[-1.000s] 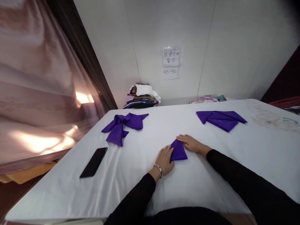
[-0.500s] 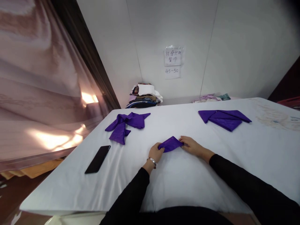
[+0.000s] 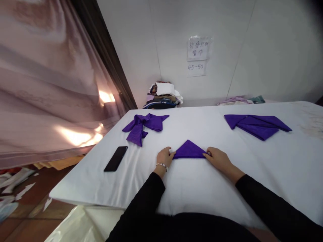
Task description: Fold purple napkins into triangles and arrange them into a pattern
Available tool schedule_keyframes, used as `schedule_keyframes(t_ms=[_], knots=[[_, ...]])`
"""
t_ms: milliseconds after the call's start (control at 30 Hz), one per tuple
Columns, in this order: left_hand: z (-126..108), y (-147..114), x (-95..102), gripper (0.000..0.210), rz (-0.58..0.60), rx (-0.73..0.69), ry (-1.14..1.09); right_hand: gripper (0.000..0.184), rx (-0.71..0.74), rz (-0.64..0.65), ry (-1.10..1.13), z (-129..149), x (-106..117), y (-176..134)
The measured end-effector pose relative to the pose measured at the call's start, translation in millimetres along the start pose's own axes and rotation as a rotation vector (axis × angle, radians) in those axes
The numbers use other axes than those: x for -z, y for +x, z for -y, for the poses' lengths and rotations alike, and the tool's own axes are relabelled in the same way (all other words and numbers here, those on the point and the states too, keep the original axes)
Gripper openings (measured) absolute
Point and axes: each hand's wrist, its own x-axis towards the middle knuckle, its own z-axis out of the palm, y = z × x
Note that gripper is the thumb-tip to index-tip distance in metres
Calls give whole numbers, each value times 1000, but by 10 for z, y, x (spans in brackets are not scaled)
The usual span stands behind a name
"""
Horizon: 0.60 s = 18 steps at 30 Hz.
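Observation:
A purple napkin, folded into a flat triangle, lies in front of me with its point facing the wall. My left hand pinches its left corner between thumb and fingers. At the opposite corner, my right hand grips the cloth the same way. To the far left rests a second purple napkin, folded in a loose bow-like shape. A third purple napkin, folded with long pointed ends, is at the right.
A black phone lies on the white-covered table at the left. Stacked clothes and more folded cloth sit beyond the far edge. Handwritten paper signs hang on the wall. A pink curtain hangs at the left.
The held napkin has gone from a tilted, lifted shape to a flat, straight-edged triangle, its corners drawn apart between my hands. My view has shifted slightly left.

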Motion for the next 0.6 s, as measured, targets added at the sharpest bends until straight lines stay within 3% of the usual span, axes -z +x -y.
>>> schedule_keyframes(t_ms=[200, 400, 600], knots=[[259, -183, 210, 25, -49, 47, -49, 21, 54, -18, 18, -78, -46, -51], [145, -309, 139, 28, 55, -152, -61, 24, 67, -22, 10, -101, -79, -47], [30, -227, 57, 16, 67, -168, -16, 24, 57, -26, 11, -115, -88, -43]])
